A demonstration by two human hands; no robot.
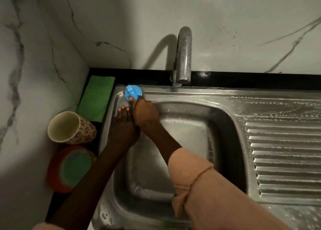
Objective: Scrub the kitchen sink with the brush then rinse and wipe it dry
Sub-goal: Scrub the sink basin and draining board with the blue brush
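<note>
The right hand (145, 112) grips the blue brush (133, 92) at the far-left corner of the sink (225, 106) rim, ahead of its fingertips; the left hand (124, 123) rests flat, fingers loose, just beside it and empty

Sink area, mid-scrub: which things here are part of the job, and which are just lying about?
In the job:
blue brush, held by the right hand
left hand, on the rim
sink
tap
green cloth, probably for drying

Lying about:
floral cup
orange container
</note>
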